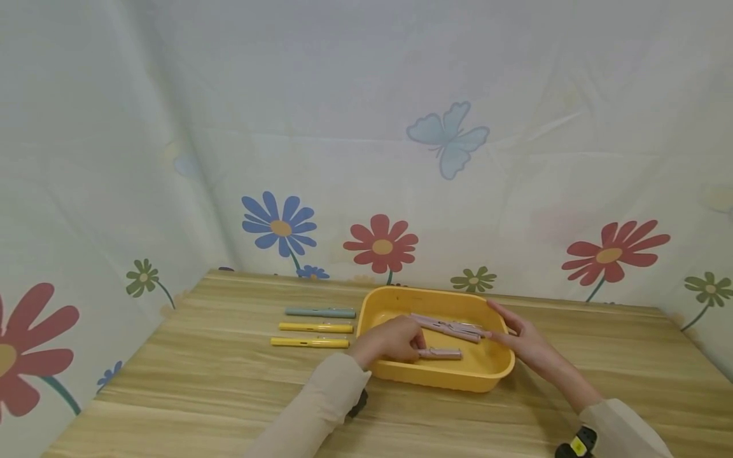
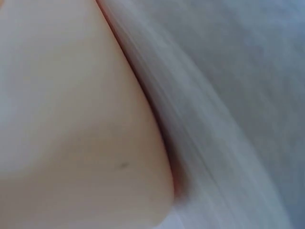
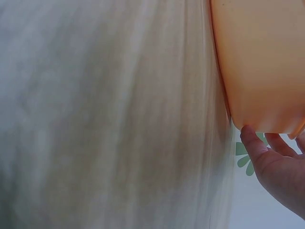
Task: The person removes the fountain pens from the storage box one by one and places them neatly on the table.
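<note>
A shallow yellow plastic tub stands on the wooden table with several pale pink pens lying inside, their clips showing. My left hand reaches over the tub's left side, fingers curled down at the end of one pink pen near the front wall. The fingertips are partly hidden behind the knuckles. At the tub's right end, my right hand holds the rim, thumb over it toward the pens and the other fingers outside. The right wrist view shows its fingers against the tub's outer wall.
Left of the tub lie a grey-green pen and two yellow pens, one behind and one in front, roughly parallel. A flower-printed curtain hangs behind the table. The left wrist view is mostly blurred tub wall.
</note>
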Demonstrator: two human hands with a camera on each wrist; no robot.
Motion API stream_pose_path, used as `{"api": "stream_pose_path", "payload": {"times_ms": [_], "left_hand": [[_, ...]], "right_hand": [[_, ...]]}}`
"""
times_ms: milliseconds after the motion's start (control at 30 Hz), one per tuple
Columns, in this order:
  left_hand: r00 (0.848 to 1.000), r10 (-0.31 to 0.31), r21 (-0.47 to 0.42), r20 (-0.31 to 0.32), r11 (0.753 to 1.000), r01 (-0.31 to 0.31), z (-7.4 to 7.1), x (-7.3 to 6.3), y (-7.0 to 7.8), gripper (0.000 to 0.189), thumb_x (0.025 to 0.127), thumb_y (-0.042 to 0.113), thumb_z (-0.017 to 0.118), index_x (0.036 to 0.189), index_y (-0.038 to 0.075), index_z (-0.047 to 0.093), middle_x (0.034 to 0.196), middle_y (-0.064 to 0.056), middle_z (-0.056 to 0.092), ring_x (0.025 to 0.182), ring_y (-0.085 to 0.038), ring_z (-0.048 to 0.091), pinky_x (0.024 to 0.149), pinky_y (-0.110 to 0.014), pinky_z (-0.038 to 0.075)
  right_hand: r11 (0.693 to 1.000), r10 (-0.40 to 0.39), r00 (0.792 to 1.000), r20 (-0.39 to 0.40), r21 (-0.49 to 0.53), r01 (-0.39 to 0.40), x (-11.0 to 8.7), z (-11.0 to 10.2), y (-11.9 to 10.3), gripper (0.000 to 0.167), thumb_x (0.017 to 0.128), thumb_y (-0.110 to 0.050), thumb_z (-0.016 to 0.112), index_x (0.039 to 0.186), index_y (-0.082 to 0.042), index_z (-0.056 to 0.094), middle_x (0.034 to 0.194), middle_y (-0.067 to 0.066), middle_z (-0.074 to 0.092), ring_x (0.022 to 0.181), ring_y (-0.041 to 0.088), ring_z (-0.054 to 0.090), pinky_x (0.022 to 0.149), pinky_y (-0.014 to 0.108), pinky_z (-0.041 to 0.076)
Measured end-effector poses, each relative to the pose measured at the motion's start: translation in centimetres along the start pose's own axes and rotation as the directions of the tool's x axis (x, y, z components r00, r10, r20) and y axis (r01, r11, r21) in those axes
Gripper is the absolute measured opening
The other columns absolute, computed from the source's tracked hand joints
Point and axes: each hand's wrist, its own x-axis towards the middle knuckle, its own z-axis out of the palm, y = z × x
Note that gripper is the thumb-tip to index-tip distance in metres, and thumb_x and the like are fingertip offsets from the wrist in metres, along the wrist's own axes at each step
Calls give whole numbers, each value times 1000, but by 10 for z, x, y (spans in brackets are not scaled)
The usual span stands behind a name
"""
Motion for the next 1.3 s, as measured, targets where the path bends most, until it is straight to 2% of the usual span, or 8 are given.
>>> {"api": "stream_pose_path", "payload": {"times_ms": [233,400,533,767,933,1167,1300], "left_hand": [[1000,-17,14,-3,1000,17,0,-2,-3,5,81,9,66,85,10,69,74,8,57,68,-6,48,65,-15,42],[1000,-29,-1,0,1000,29,1,-2,-5,6,80,11,67,86,10,70,75,8,60,69,-4,50,66,-16,43],[999,-24,43,-30,999,25,1,-2,-7,8,80,11,68,87,12,72,79,8,64,73,-4,53,70,-17,45],[996,-55,121,-66,991,63,-2,-5,-8,17,84,14,64,99,14,72,94,5,68,87,-8,58,78,-21,46],[994,-68,109,-83,991,77,-4,-8,-6,19,82,11,66,100,12,71,92,3,67,83,-8,57,77,-22,47],[994,-61,117,-86,991,71,-4,-8,-8,12,79,6,67,88,12,72,83,6,65,73,-6,53,69,-19,45],[994,-47,97,-95,994,57,-5,-10,-9,12,79,5,66,86,12,71,83,6,64,72,-6,51,68,-18,44]], "right_hand": [[1000,9,1000,-8,-5,-9,0,0,1,69,88,-20,59,144,-7,22,147,23,16,132,44,17,95,50,37],[1000,12,1000,-5,0,-12,0,0,3,69,88,-20,59,144,-7,22,148,23,16,132,43,17,93,46,40],[1000,7,1000,-4,-6,-7,-1,0,2,69,88,-19,59,144,-6,21,148,23,16,132,44,16,94,47,39],[1000,-3,1000,-9,-25,3,-1,0,1,68,88,-20,59,144,-6,22,147,24,16,132,45,15,96,52,35],[1000,3,1000,-7,-24,-4,-1,-1,1,69,88,-21,59,144,-6,21,147,24,16,131,45,17,95,50,37],[999,15,1000,-7,-31,-15,0,0,-1,70,88,-23,59,145,-7,21,147,24,16,131,45,18,95,51,36],[999,19,1000,-6,-28,-19,0,0,-1,70,88,-23,59,145,-8,20,147,24,16,131,45,17,96,52,34]]}}
